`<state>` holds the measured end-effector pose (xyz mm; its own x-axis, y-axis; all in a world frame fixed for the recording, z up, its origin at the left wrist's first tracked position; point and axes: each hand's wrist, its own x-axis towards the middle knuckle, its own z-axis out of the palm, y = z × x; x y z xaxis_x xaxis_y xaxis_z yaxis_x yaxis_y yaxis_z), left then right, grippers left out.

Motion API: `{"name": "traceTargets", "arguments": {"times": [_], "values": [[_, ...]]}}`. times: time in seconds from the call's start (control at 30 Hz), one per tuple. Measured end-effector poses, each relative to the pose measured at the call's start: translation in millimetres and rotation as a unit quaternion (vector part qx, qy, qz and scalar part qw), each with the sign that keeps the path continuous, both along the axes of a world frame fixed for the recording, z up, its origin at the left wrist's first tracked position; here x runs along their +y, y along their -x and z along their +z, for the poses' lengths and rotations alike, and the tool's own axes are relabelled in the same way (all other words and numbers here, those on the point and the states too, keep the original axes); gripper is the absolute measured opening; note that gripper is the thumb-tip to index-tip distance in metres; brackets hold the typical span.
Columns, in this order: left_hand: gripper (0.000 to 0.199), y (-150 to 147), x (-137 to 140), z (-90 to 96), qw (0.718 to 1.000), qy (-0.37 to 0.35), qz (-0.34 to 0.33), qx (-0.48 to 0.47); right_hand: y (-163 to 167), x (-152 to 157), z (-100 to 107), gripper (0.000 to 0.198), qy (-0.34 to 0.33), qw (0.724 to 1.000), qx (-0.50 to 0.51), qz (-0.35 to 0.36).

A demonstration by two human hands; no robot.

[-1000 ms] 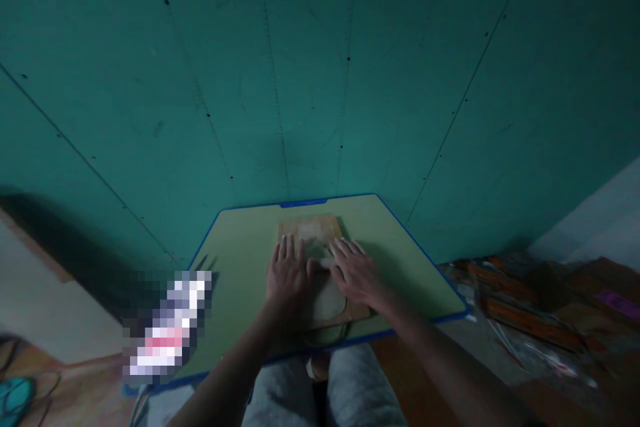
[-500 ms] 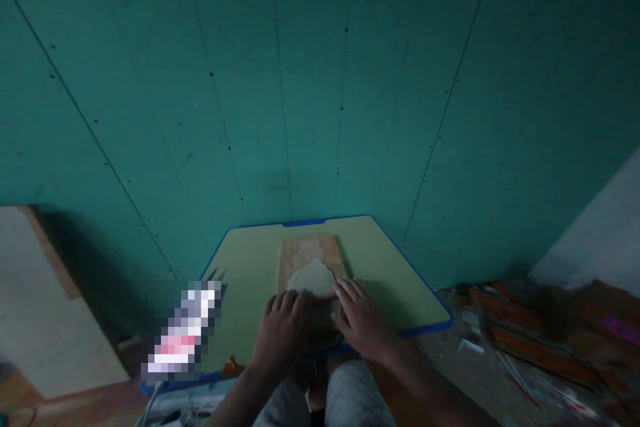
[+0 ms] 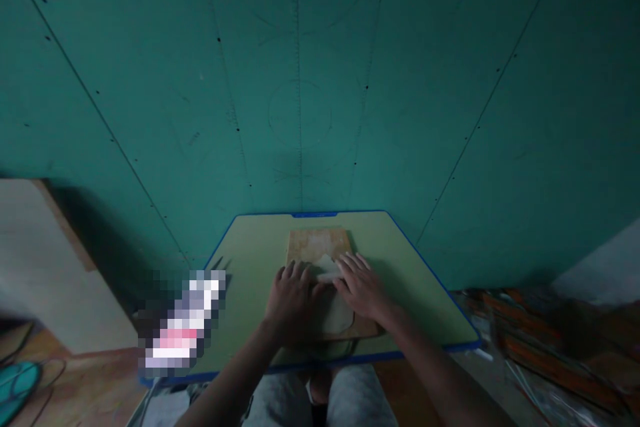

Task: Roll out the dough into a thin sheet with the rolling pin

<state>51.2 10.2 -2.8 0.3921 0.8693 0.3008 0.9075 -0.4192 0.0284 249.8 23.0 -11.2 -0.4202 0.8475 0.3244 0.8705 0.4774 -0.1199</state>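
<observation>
The green wall (image 3: 320,27) fills the upper frame, with nothing there to trip me. Below it is the surface (image 3: 415,293), pale with a blue rim; a hard shove might make it shift, as I can't see what carries it. In its middle lies the wooden board (image 3: 320,239), near the lower rim — drag too strongly toward me and it could skid over. At lower left, a blurred object (image 3: 185,320) covers the side rim; a careless swing might knock it off. The pale sheet (image 3: 336,315), dough by its look, lies on the board at lower centre, partly covered; lopsided weight could thin one side or tear it. My left hand (image 3: 294,297) and right hand (image 3: 363,288) are palms down over its two sides, slightly apart; whether either closes on anything underneath, I cannot tell. Between them crosses a pale ridge (image 3: 329,277) — roller or fold, unclear. If it goes askew, the sheet could crease.
</observation>
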Motion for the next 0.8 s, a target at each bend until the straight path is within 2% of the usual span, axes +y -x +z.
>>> {"name": "traceTargets", "arguments": {"times": [0.13, 0.2, 0.27, 0.37, 0.43, 0.67, 0.8], "values": [[0.041, 0, 12, 0.9, 1.0, 0.004, 0.026, 0.001, 2, 13, 4, 0.044, 0.022, 1.0, 0.0, -0.003], [0.043, 1, 14, -0.7, 0.999, 0.008, 0.03, 0.006, 1, 16, 6, 0.043, 0.033, 0.999, 0.031, -0.003], [0.043, 1, 13, -1.7, 1.0, 0.011, 0.025, 0.003, -3, 19, 8, 0.043, 0.054, 0.993, 0.103, 0.003], [0.038, 2, 10, -1.6, 1.0, 0.022, 0.014, -0.008, -10, 23, 13, 0.036, 0.093, 0.969, 0.231, -0.002], [0.035, 2, 7, -1.2, 0.999, 0.035, 0.012, -0.012, -12, 23, 15, 0.03, 0.096, 0.958, 0.271, -0.006], [0.02, 11, -3, 5.6, 0.998, 0.063, 0.019, -0.002, -5, 4, 12, 0.023, 0.067, 0.971, 0.23, 0.004], [0.018, 16, -7, 13.9, 0.994, 0.099, 0.028, 0.021, -4, -4, 22, 0.022, 0.04, 0.98, 0.192, -0.02]]}}
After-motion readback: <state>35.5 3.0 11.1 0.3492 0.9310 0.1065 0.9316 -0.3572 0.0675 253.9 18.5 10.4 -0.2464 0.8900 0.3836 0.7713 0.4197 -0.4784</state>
